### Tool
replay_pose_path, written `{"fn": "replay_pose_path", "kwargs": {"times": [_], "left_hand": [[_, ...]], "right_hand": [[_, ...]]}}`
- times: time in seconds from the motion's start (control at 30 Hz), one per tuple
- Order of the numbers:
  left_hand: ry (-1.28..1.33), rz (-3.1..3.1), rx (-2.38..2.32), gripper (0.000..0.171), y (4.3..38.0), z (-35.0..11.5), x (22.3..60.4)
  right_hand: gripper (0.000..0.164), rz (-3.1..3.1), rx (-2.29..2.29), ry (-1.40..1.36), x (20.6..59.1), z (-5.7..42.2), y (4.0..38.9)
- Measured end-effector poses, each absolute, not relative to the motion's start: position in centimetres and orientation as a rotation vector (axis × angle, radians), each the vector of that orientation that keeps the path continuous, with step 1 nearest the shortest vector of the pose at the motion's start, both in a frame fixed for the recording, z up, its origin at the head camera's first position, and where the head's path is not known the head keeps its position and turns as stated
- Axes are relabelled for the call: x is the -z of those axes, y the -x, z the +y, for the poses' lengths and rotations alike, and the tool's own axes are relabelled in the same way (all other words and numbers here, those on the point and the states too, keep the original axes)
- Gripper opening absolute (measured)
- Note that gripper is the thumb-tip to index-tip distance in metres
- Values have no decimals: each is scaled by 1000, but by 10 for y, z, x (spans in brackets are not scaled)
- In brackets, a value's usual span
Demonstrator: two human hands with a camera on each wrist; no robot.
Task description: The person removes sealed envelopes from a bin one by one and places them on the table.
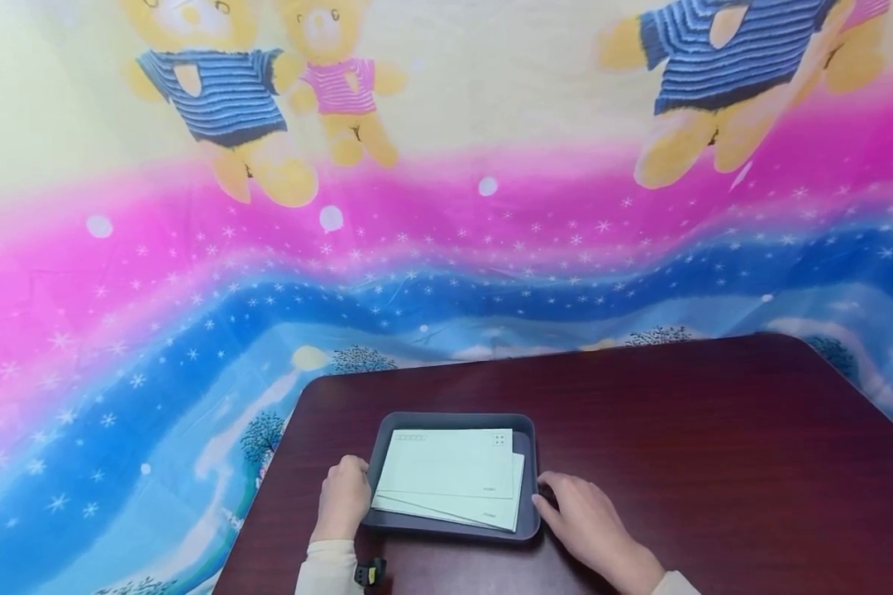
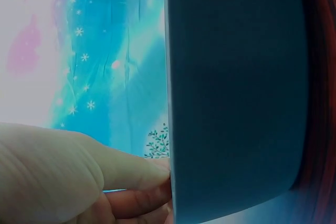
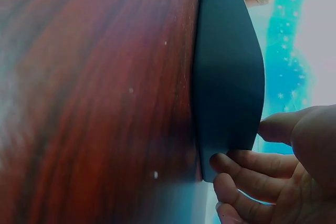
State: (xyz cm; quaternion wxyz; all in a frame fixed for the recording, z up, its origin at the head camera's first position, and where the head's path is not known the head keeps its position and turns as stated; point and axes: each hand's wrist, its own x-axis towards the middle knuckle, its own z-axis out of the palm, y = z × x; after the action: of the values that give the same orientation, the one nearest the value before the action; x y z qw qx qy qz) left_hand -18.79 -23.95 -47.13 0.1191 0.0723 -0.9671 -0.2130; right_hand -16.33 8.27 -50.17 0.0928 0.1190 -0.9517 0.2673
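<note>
A dark grey rectangular tray (image 1: 484,535) lies on the table, with a small stack of pale envelopes (image 1: 446,463) in it. The top envelope has a row of small postcode boxes and a stamp square; those beneath it stick out askew. At the tray's left side, my left hand (image 1: 345,498) holds the edge, its thumb (image 2: 134,171) against the rim in the left wrist view. Across from it, my right hand (image 1: 591,516) holds the right side. In the right wrist view its thumb (image 3: 281,127) meets the rim and its fingers (image 3: 252,179) lie against the outer wall.
The dark reddish-brown wooden table (image 1: 699,438) stretches away to the right of the tray. Behind it hangs a printed cloth (image 1: 446,207) with bears and snowflakes. A small black device (image 1: 370,572) sits by the left cuff.
</note>
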Motion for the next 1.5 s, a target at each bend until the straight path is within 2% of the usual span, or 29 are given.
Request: {"fn": "replay_pose_path", "kwargs": {"times": [0.47, 1.1, 1.33, 1.5], "left_hand": [[-161, -2841, 627, 26, 190, -231, 474], [-164, -2872, 611, 16, 188, -234, 470], [-197, -2886, 614, 40, 188, -237, 469], [-197, -2886, 631, 44, 186, -240, 467]], "right_hand": [[25, -2855, -811, -271, 503, 91, 170], [24, -2867, -824, -318, 501, 94, 173], [22, -2869, -827, -344, 498, 91, 171], [23, -2896, -833, -358, 497, 89, 171]]}}
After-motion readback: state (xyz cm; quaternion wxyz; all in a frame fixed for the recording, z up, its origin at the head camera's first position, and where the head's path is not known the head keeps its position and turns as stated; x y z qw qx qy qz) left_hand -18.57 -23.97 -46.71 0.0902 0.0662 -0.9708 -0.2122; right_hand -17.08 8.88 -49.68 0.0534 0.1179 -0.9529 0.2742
